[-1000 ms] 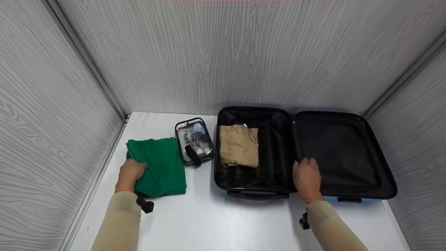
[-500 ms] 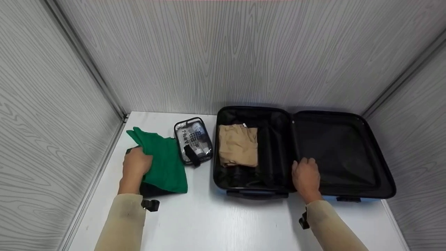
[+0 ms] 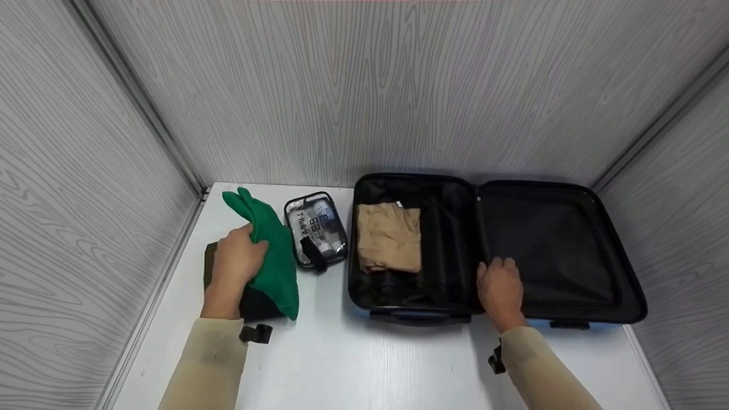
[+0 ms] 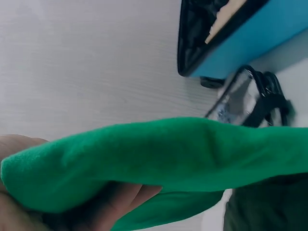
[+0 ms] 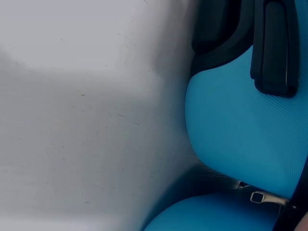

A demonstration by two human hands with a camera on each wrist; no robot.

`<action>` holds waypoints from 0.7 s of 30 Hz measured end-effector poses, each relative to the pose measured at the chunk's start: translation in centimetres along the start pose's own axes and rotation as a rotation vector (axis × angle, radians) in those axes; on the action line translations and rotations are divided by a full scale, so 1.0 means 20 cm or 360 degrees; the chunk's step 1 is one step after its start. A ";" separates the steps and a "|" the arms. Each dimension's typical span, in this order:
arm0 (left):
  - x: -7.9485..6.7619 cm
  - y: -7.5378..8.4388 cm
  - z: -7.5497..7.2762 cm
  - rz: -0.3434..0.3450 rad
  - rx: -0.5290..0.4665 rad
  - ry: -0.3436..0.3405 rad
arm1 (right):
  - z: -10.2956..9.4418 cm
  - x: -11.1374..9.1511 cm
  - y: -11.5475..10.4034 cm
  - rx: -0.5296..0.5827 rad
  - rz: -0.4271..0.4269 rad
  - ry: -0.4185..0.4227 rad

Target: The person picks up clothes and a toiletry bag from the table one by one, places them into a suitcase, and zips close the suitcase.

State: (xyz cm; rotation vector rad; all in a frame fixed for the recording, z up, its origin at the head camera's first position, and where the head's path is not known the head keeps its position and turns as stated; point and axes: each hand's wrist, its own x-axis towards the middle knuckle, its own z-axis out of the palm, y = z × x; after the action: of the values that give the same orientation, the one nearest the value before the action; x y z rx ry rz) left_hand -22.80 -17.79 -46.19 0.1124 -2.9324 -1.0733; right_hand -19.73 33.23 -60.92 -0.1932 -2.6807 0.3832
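Observation:
My left hand (image 3: 238, 259) grips the left edge of a folded green cloth garment (image 3: 276, 259), which is lifted and tilted. In the left wrist view the green garment (image 4: 159, 154) is bent over, with fingers (image 4: 127, 197) beneath its fold. Under it on the table lies a dark folded cloth (image 3: 259, 306), partly hidden by hand and garment. My right hand (image 3: 501, 290) rests on the near rim of the open suitcase (image 3: 418, 310), by the hinge between its halves. The right wrist view shows the suitcase's blue shell (image 5: 231, 115), with almost nothing of the hand.
A clear toiletry bag (image 3: 316, 230) with black trim lies between the garment and the suitcase. Folded tan clothing (image 3: 390, 237) sits in the suitcase's left half. The suitcase lid (image 3: 558, 250) lies open at right. Grey panel walls (image 3: 364, 91) enclose the white table (image 3: 364, 364).
My left hand has raised the green garment's left side and moved it right and away from me, uncovering more of the dark cloth below. The right hand has stayed in place.

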 end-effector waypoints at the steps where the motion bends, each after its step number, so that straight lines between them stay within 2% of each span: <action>1: -0.01 0.02 -0.01 0.0015 -0.0004 0.0002 | 0.00 0.00 0.00 -0.0011 -0.0018 0.0014; 6: -0.03 0.10 -0.02 0.0059 -0.0040 -0.0006 | 0.01 -0.01 0.00 -0.0055 -0.0101 0.0071; 15: -0.03 0.25 0.01 0.0133 -0.0121 -0.0036 | 0.01 0.00 0.00 -0.0050 -0.0048 0.0030; 21: 0.00 0.38 0.06 0.0209 -0.0225 -0.0030 | 0.01 0.00 0.01 -0.0028 -0.0023 0.0019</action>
State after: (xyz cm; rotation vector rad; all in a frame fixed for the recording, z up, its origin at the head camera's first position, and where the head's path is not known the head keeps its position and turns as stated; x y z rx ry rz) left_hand -23.24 -11.26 -42.12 -0.0915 -2.8218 -1.2616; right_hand -19.79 33.41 -61.12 -0.1807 -2.6733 0.3530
